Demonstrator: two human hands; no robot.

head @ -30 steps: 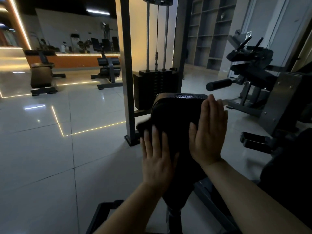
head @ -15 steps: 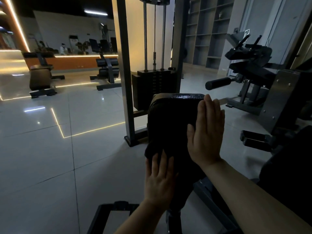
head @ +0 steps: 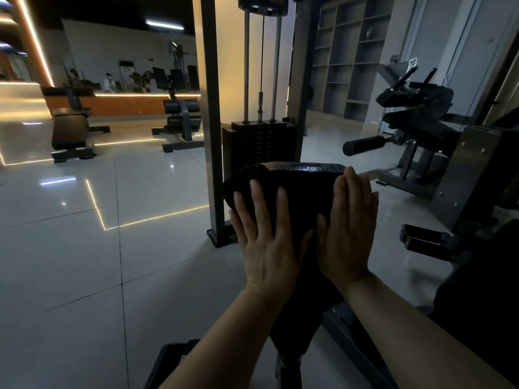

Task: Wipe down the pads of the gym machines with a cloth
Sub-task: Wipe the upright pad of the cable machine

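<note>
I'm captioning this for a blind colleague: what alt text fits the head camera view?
Two bare hands press flat on a dark machine pad: the left hand on a dark cloth, the right hand beside it. Behind stands a weight stack in a dim gym.

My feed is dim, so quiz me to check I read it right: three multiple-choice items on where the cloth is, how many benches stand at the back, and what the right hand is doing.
1. Where is the cloth?
A. on the floor
B. under the left hand on the pad
C. on the shelves

2. How many benches stand at the back left?
A. two
B. none
C. five

3. How is the right hand?
A. gripping a bar
B. in a fist
C. flat, open on the pad's side

Answers:
1 B, fingers press the dark cloth on the pad.
2 A, one bench and another.
3 C, fingers straight along the pad.
</note>
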